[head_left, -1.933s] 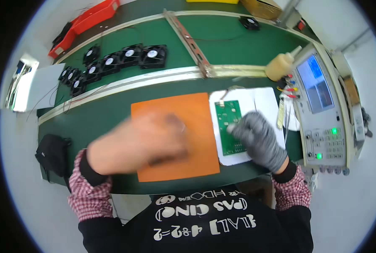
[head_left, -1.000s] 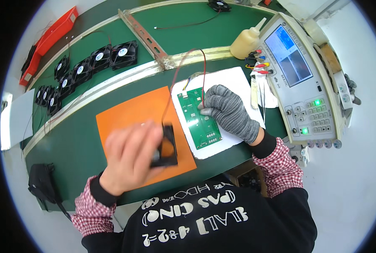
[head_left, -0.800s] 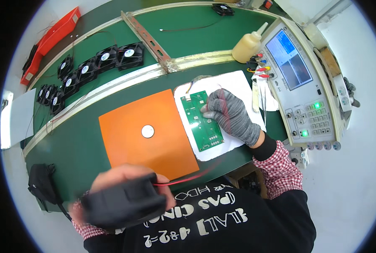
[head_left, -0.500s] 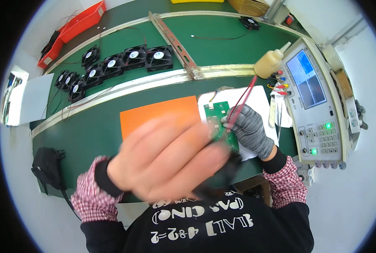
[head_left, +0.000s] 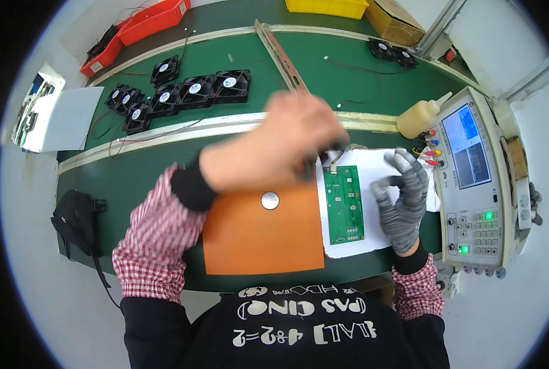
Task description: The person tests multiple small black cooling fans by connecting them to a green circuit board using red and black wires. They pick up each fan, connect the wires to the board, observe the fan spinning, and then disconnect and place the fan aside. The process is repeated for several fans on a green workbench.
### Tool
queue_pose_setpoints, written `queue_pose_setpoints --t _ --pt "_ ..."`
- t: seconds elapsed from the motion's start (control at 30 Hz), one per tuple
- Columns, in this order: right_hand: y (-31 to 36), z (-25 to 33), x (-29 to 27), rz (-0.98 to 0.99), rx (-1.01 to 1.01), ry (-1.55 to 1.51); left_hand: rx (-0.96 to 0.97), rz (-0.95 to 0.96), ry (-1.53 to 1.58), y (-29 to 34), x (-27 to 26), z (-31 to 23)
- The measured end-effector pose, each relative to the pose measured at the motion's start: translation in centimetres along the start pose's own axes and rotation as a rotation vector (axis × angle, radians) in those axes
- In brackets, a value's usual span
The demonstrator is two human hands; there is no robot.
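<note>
My left hand [head_left: 302, 126], bare and blurred by motion, reaches over the far edge of an orange mat [head_left: 262, 240]. Its fingers are closed round a black fan [head_left: 307, 167], which is smeared and partly hidden. My right hand [head_left: 403, 200], in a grey glove with bare fingertips, hovers at the right edge of a white sheet [head_left: 374, 234]; its curved fingers stand apart and hold nothing. Between the hands a green circuit board [head_left: 344, 206] lies on that sheet, a cable plugged in at its far end. A round white disc [head_left: 270, 200] is on the mat.
Black fans [head_left: 195, 88] stand in a row at far left. Two more fans [head_left: 392, 53] are at far right, past a metal rail [head_left: 280, 56]. A squeeze bottle [head_left: 417, 120] and a test instrument [head_left: 471, 178] border the right side. Red bins [head_left: 154, 18] sit behind.
My left hand has swung away from me, uncovering mat and board. My right hand has let go of red wires. The row's right-end fan is gone; a second fan shows at far right.
</note>
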State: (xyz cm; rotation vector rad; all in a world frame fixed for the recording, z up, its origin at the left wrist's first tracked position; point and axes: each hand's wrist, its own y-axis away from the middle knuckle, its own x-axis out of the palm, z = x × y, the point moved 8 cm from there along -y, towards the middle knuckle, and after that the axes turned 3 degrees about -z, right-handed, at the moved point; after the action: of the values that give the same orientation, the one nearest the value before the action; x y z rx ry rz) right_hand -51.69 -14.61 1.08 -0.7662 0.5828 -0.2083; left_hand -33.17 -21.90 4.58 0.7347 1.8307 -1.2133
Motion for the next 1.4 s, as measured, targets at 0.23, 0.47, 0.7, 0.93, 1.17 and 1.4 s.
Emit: queue_pose_setpoints --t 0.23,0.47,0.7,0.93,1.17,1.4 --pt "2.7 6.2 5.2 0.572 -0.495 0.068 0.197 0.46 0.312 7.3 -0.9 -11.8" --pt "0.2 0.5 2.4 0.564 0.004 0.273 -0.322 -0.04 -0.628 9.0 -7.2 -2.2" --pt "1.8 -2.9 3.4 0.458 0.495 -0.311 -0.204 0.113 -0.187 9.0 -0.4 -5.6" --pt "2.2 -3.6 4.5 0.355 0.41 -0.248 -0.595 -0.07 0.306 11.7 -0.2 -2.6" --pt "2.2 -4.1 4.8 0.451 0.361 -0.067 -0.527 -0.008 0.165 10.9 3.0 -3.9" --pt "2.0 -3.7 4.7 0.438 0.296 -0.119 -0.147 -0.212 -0.113 9.5 -4.5 -9.6"
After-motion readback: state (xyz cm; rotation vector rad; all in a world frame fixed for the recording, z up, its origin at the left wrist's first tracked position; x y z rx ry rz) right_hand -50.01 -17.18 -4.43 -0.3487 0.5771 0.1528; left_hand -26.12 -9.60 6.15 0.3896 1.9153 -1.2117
